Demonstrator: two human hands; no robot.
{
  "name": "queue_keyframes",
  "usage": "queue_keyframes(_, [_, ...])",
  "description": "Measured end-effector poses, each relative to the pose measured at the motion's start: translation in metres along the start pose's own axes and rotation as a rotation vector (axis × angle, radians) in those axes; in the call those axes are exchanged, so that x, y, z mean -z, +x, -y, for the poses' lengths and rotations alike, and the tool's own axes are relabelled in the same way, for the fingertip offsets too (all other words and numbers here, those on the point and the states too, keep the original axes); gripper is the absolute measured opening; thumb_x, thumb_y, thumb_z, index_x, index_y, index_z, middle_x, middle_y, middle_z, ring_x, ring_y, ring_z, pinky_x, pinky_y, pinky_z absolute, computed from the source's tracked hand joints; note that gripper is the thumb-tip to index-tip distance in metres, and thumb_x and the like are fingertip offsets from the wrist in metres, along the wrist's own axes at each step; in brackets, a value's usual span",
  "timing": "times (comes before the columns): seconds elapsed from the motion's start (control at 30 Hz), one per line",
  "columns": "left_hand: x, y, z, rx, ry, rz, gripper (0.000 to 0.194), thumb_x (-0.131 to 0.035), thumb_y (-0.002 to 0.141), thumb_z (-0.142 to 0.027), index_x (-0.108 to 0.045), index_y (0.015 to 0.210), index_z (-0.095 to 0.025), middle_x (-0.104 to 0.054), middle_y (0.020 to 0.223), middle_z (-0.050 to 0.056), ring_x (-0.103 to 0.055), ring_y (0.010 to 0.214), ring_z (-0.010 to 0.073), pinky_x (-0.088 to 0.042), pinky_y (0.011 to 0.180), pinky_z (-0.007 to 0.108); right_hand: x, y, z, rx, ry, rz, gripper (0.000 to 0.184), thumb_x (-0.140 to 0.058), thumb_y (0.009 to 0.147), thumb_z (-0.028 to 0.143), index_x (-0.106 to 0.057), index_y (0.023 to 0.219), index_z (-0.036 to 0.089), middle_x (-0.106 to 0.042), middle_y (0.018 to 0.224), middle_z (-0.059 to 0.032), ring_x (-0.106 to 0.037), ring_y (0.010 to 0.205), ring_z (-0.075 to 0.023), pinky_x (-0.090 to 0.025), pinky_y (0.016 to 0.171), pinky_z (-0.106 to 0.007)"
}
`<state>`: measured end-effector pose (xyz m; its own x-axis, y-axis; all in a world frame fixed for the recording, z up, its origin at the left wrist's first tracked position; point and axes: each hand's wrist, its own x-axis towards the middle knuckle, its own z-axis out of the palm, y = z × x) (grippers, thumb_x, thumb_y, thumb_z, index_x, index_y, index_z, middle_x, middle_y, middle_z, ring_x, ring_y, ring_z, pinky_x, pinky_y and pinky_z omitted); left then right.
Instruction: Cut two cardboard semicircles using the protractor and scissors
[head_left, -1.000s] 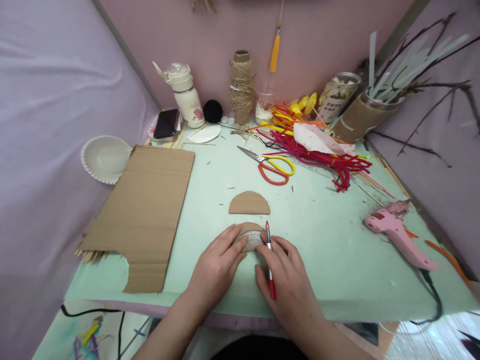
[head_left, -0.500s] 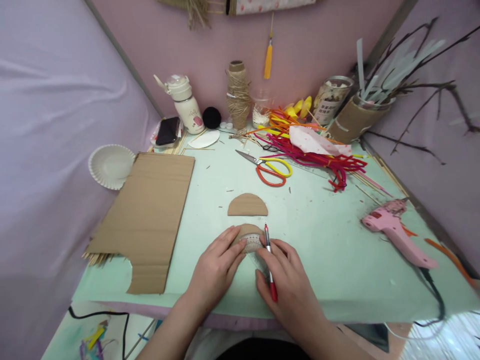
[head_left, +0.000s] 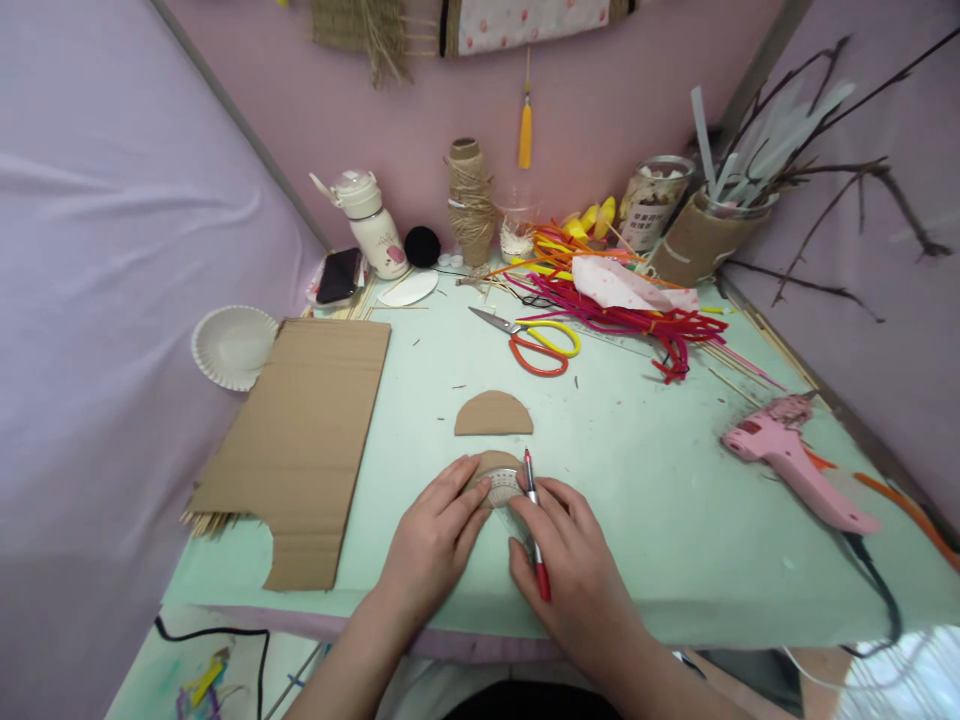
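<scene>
A small clear protractor (head_left: pixel 503 487) lies over a half-round piece of cardboard (head_left: pixel 497 460) near the table's front edge. My left hand (head_left: pixel 435 530) holds the protractor down from the left, its fingers closed together on it and on the cardboard. From the right, the fingertips of my right hand (head_left: pixel 570 535) touch the protractor's edge. A red pen (head_left: pixel 533 500) is gripped in that hand, its tip pointing away from me. Just beyond lies a second cardboard half-circle (head_left: pixel 493 414), apart from both hands. My fingers hide part of the lower piece.
Left of my hands lies a large cardboard sheet (head_left: pixel 307 440) with a curved cut-out. Scissors (head_left: pixel 536 340) lie farther back. A pink glue gun (head_left: pixel 799 460) rests at right. Behind are pipe cleaners (head_left: pixel 600 305), a twine spool (head_left: pixel 470 200) and a white bottle (head_left: pixel 375 230).
The camera view has tilted up slightly, showing more of the back wall. My hands, the protractor and the pen stay in nearly the same place.
</scene>
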<state>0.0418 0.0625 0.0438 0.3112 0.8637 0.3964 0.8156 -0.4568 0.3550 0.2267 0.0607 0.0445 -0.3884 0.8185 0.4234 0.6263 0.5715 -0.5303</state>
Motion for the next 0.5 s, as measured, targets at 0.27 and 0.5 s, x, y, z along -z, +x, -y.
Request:
queue_keyframes(0.27, [0.0008, -0.0004, -0.0002, 0.01, -0.01, 0.001, 0.027, -0.056, 0.09, -0.016, -0.061, 0.117, -0.017, -0.06, 0.13, 0.013, -0.057, 0.121, 0.0229, -0.053, 0.099, 0.04, -0.003, 0.0012, -0.001, 0.005, 0.003, -0.016, 0.035, -0.05, 0.081, 0.008, -0.057, 0.114, 0.013, -0.063, 0.112, -0.0143, -0.052, 0.111, -0.0294, -0.052, 0.091, -0.05])
queue_keyframes(0.5, [0.0012, 0.0012, -0.001, 0.009, -0.009, -0.007, 0.027, -0.056, 0.089, -0.016, -0.062, 0.115, -0.016, -0.061, 0.129, 0.014, -0.058, 0.12, 0.0232, -0.053, 0.099, 0.04, -0.001, 0.0022, -0.0005, 0.001, 0.004, -0.024, 0.036, -0.05, 0.079, 0.007, -0.057, 0.114, 0.013, -0.064, 0.114, -0.0143, -0.053, 0.112, -0.029, -0.052, 0.092, -0.048])
